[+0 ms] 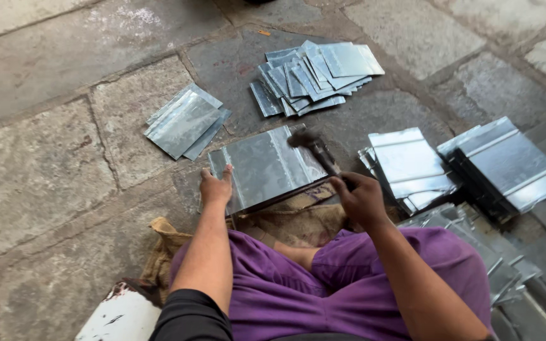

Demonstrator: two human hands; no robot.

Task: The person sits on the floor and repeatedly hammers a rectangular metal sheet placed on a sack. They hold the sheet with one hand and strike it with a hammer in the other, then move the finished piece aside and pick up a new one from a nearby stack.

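Observation:
A shiny rectangular metal sheet lies on the stone floor in front of my knees. My left hand presses flat on its near left corner. My right hand grips the dark handle of a hammer, whose head rests over the sheet's far right corner. My legs in purple cloth fill the lower middle.
A small stack of metal sheets lies left of the work sheet, and a fanned pile of sheets lies beyond it. Taller stacks of folded sheets stand at right. Burlap sacking sits under my legs on the stone floor.

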